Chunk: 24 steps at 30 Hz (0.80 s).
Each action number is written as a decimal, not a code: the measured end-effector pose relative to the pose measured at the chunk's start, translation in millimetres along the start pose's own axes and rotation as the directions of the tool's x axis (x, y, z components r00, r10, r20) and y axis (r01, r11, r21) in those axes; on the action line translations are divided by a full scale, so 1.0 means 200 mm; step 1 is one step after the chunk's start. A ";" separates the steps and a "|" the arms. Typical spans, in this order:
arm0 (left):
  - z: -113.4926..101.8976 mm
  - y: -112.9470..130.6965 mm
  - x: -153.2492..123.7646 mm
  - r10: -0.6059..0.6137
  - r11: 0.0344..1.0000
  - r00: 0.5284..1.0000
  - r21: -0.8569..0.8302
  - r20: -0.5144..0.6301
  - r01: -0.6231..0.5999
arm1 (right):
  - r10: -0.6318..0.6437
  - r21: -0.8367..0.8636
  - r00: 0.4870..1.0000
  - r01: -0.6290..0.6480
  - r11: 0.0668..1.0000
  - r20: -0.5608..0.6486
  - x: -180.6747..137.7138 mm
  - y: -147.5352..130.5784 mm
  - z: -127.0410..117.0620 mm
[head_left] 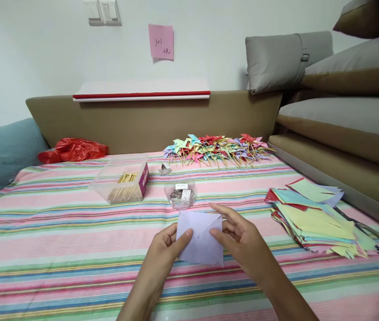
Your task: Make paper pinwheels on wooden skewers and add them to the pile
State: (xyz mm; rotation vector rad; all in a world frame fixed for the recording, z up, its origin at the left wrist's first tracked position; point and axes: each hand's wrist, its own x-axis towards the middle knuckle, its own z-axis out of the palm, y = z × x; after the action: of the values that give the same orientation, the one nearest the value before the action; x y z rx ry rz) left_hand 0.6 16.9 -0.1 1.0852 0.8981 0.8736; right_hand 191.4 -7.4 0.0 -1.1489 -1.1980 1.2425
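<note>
A square of light purple paper (pixel 200 249) is held up between my two hands, with slits at its corners and a small dark mark near its middle. My left hand (pixel 167 247) pinches its left edge, the thumb lying on top. On the right edge, my right hand (pixel 239 236) grips it between thumb and bent fingers, the index finger stretched out past the upper corner. Just beyond the paper stands a clear round tub (pixel 180 205) of small metal pieces. A stack of cut coloured paper squares (pixel 313 223) lies to the right.
Behind the stack rests a pair of scissors (pixel 373 234). A clear plastic box (pixel 100 178) of short wooden sticks stands at left. Finished paper pinwheels (pixel 219 149) are heaped at the back, near a red plastic bag (pixel 76 150). Cushions (pixel 339 116) are piled on the right. Striped cloth (pixel 59 249) covers the surface.
</note>
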 end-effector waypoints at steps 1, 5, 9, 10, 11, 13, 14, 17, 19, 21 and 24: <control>0.00 0.00 0.00 -0.001 1.000 1.000 -0.017 0.012 0.001 | -0.001 0.001 1.000 0.001 1.000 -0.020 0.00 -0.01 0.00; 0.02 0.01 0.00 -0.014 0.996 0.999 -0.086 0.043 0.018 | -0.015 0.066 0.998 0.019 0.998 -0.060 0.00 -0.02 0.02; 0.02 0.01 -0.01 -0.020 0.995 0.999 -0.096 0.035 0.023 | -0.056 0.063 0.995 0.061 0.996 -0.078 0.01 0.00 0.04; 0.01 0.00 -0.01 -0.016 0.995 1.000 -0.096 0.023 0.019 | -0.091 0.028 0.991 0.094 0.995 -0.099 0.01 0.00 0.05; 0.01 0.00 -0.01 -0.013 0.995 1.000 -0.099 0.008 0.014 | -0.147 -0.030 0.981 0.144 0.989 -0.128 0.01 0.01 0.05; 0.01 0.00 -0.01 -0.007 0.993 0.999 -0.118 -0.036 0.003 | -0.301 -0.218 0.939 0.262 0.940 -0.169 0.01 0.01 0.06; 0.01 -0.01 -0.01 -0.003 0.991 0.998 -0.137 -0.066 -0.006 | -0.379 -0.325 0.911 0.312 0.893 -0.164 0.01 0.02 0.06; 0.01 -0.01 -0.01 0.015 0.977 0.990 -0.211 -0.141 -0.045 | -0.523 -0.555 0.849 0.402 0.728 -0.071 -0.01 0.02 0.07; 0.01 -0.02 -0.01 0.039 0.963 0.985 -0.257 -0.168 -0.081 | -0.574 -0.635 0.818 0.465 0.617 0.042 -0.01 0.03 0.08; 0.01 -0.02 -0.01 0.052 0.949 0.982 -0.298 -0.181 -0.105 | -0.591 -0.680 0.785 0.535 0.501 0.183 -0.01 0.05 0.09; 0.00 -0.03 -0.01 0.050 0.932 0.981 -0.343 -0.188 -0.113 | -0.580 -0.711 0.756 0.585 0.390 0.304 -0.01 0.08 0.11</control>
State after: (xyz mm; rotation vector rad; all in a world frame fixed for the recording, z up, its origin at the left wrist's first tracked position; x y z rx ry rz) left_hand 1.2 14.2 -5.4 0.7449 0.8053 1.1659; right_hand 168.3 -8.9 -15.4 -1.1137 -2.0331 0.1028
